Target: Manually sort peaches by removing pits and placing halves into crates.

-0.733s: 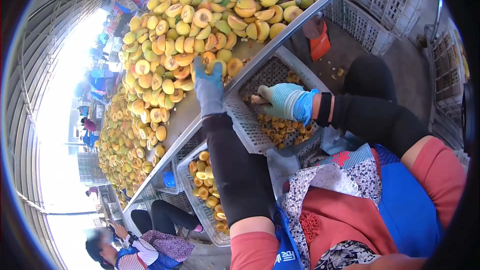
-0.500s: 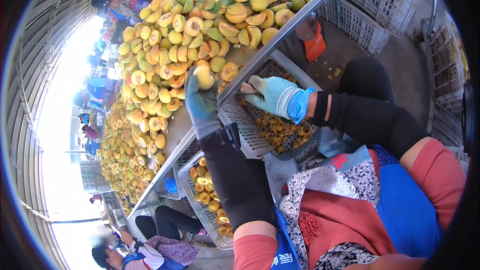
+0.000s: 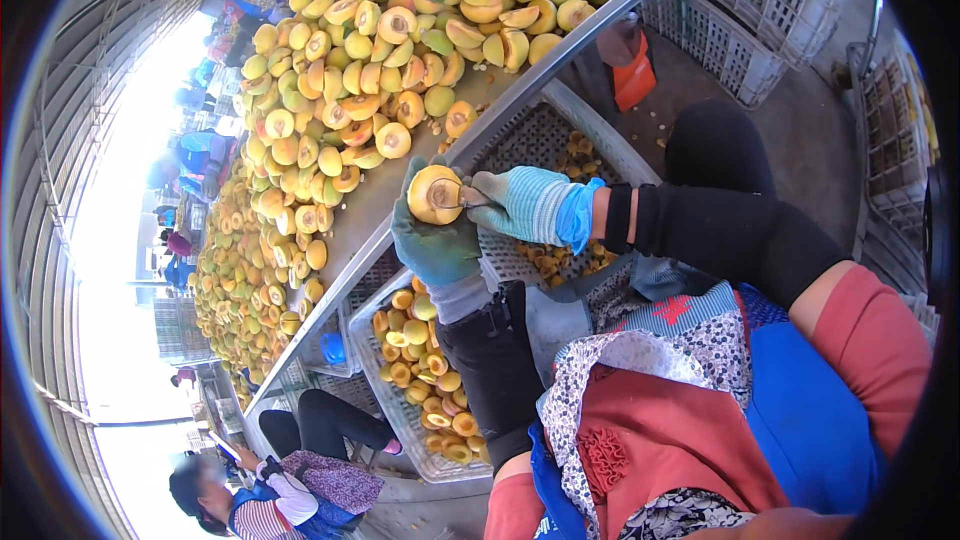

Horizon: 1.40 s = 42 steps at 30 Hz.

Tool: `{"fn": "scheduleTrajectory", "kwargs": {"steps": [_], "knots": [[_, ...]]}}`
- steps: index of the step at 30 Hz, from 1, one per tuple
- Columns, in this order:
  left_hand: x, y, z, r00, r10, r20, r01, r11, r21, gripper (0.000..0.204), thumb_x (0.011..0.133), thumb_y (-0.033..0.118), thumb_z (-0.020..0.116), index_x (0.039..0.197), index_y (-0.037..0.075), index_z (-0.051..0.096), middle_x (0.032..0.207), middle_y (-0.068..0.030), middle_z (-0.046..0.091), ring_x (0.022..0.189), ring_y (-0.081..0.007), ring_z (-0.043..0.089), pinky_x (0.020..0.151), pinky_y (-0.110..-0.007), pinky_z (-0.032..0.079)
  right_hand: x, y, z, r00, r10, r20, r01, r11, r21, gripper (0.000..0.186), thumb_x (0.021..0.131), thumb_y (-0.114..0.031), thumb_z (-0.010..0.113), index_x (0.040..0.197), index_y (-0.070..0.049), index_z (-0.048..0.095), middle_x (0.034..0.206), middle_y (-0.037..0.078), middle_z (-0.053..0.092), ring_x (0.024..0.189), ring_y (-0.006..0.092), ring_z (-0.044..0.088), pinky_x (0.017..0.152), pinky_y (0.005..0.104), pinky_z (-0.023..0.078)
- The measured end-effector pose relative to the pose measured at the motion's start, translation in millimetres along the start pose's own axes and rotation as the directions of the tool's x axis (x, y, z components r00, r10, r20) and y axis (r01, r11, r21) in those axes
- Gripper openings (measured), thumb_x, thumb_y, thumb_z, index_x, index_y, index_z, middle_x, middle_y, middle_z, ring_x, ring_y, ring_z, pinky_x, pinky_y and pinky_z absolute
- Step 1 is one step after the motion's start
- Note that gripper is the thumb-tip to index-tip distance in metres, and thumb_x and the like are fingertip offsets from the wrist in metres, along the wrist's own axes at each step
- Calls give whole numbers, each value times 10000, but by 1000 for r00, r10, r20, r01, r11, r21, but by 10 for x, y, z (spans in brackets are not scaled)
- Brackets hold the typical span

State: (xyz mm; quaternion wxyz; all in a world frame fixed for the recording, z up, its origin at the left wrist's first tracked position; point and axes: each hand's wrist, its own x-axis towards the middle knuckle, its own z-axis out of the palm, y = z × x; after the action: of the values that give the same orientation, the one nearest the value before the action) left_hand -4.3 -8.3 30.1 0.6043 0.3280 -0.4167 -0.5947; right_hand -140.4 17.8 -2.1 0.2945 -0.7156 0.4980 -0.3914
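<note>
My gloved left hand (image 3: 440, 248) cups a yellow peach half (image 3: 432, 194) with its cut face turned up, just off the metal table edge. Fingers closed, my right hand (image 3: 530, 203), in a striped blue-white glove, grips a small pitting tool; its thin metal loop (image 3: 466, 197) meets the right side of the cut face around the stone. Most of the tool is hidden inside the glove. Beyond my hands, a heap of halved peaches (image 3: 395, 25) covers the sloping table (image 3: 345, 258).
Below my right hand stands a grey crate (image 3: 605, 130) with brownish scraps. A white crate (image 3: 465, 470) of hollowed peach halves stands left of my legs. Another person (image 3: 290, 490) sits at the lower left. Stacked crates (image 3: 700, 35) and an orange bag (image 3: 633, 75) are at the right.
My left hand has drawn back from the heap with the peach half, turning its cut face up. My right hand has moved left, bringing the tool onto it.
</note>
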Motion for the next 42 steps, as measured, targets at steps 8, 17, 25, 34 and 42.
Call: {"fn": "scheduleTrajectory", "kwargs": {"steps": [8,17,25,34,42], "knots": [[-23,-11,-69,998,-45,-41,40,992,-123,381,937,289,449,1154,-3,565,1064,-160,626,897,-300,619,786,-432,534,-57,-11,94,996,42,73,-40,999,-34,356,913,-385,531,998,-40,559,736,227,629,702,415,624,642,479,492],[-106,-56,-82,993,-79,-88,56,968,-244,405,938,389,457,1060,33,605,966,-140,633,776,-281,613,648,-388,544,-116,-114,358,970,120,213,-210,852,479,352,946,-351,509,1014,-15,591,718,159,645,664,238,644,628,361,500],[-65,-156,-228,994,-70,79,96,909,-406,405,920,446,462,967,69,604,871,-115,616,706,-253,602,574,-374,526,-177,-278,98,616,115,780,-755,367,543,429,918,-550,482,787,-143,523,557,-30,448,395,90,384,343,258,308],[-117,-118,-237,982,-96,161,150,915,-374,394,932,442,424,910,85,589,834,-108,604,657,-255,603,544,-386,519,-176,-259,-43,595,132,793,-735,488,470,477,910,-594,475,718,-158,467,519,-56,367,367,54,338,319,223,264],[-124,-141,-106,992,-3,129,21,990,-137,445,945,448,399,915,43,583,786,-156,611,626,-288,606,527,-402,517,-333,-300,-39,533,58,844,-836,195,514,464,892,-606,498,760,-161,487,526,-54,372,378,46,322,328,220,243]]}}
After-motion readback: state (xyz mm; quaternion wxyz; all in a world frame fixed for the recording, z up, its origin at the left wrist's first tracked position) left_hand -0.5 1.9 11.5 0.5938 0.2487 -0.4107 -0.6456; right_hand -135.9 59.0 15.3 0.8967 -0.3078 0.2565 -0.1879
